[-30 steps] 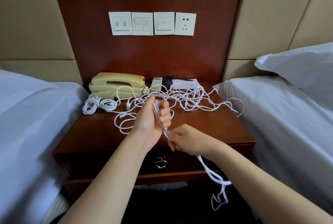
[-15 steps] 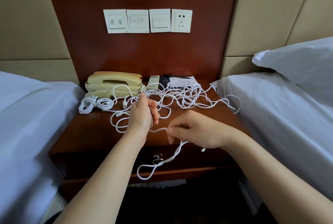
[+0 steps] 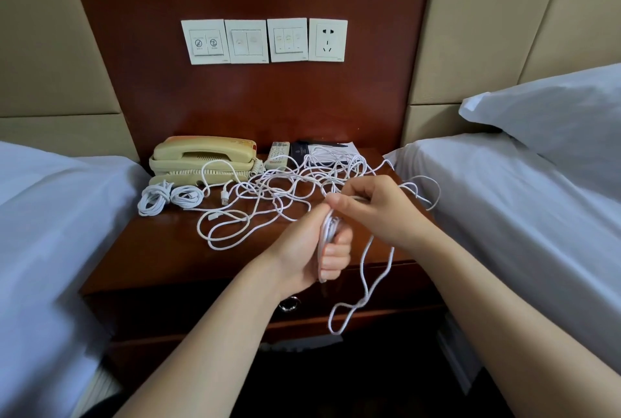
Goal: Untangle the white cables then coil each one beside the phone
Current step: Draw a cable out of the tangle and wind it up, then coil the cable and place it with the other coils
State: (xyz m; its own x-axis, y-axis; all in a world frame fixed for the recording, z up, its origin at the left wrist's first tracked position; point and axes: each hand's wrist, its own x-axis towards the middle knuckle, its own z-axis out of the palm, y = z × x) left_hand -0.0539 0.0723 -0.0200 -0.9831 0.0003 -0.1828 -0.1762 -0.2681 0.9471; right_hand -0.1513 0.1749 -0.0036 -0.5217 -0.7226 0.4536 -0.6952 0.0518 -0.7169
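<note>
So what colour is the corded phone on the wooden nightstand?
The corded plastic phone is yellowed cream, best seen in the head view.

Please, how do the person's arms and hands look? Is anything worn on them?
The left forearm and the right forearm are bare as far as the picture shows, with no sleeves in view. The left hand and the right hand wear no gloves; no ring, watch or bracelet shows.

Remote control (image 3: pixel 278 154) beside dark booklet (image 3: pixel 300 151), wall switches (image 3: pixel 247 41), socket (image 3: pixel 327 40), two beds, pillow (image 3: pixel 551 115), nightstand (image 3: pixel 161 249)
</note>
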